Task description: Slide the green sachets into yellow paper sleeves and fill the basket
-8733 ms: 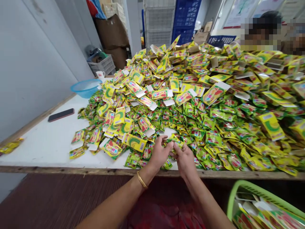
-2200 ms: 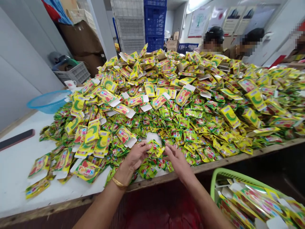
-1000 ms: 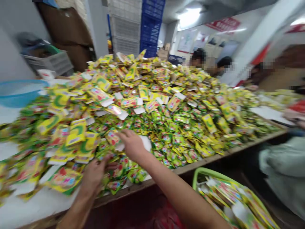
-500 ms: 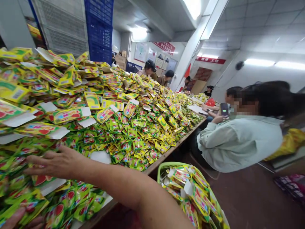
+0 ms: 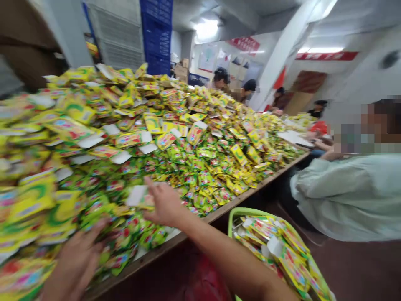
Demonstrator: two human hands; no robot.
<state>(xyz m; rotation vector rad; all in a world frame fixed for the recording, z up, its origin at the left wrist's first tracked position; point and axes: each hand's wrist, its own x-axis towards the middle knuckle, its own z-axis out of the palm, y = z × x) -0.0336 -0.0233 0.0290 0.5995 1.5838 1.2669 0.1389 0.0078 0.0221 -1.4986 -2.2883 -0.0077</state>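
Observation:
My right hand (image 5: 166, 204) pinches a small yellow box (image 5: 148, 202) with a white open flap, held over the near edge of the heap. To its left, my left hand (image 5: 77, 257) is smeared by motion, with its fingers among green candy packets (image 5: 123, 234); whether it grips any of them is unclear. Beyond both hands rises a large heap of yellow printed boxes (image 5: 131, 140), many with white flaps sticking out. Green and yellow packets (image 5: 200, 177) cover the front slope of the heap.
A light-green basket (image 5: 232, 221) full of flapped boxes stands by the wooden table edge (image 5: 241, 200). At right sits a person in a pale shirt (image 5: 347, 196). Blue crates (image 5: 156, 37) are stacked behind the heap, and other people work farther along.
The view has swung left. My right hand has moved away from the left part of the packets and now has a box in it. My left hand has come further into view.

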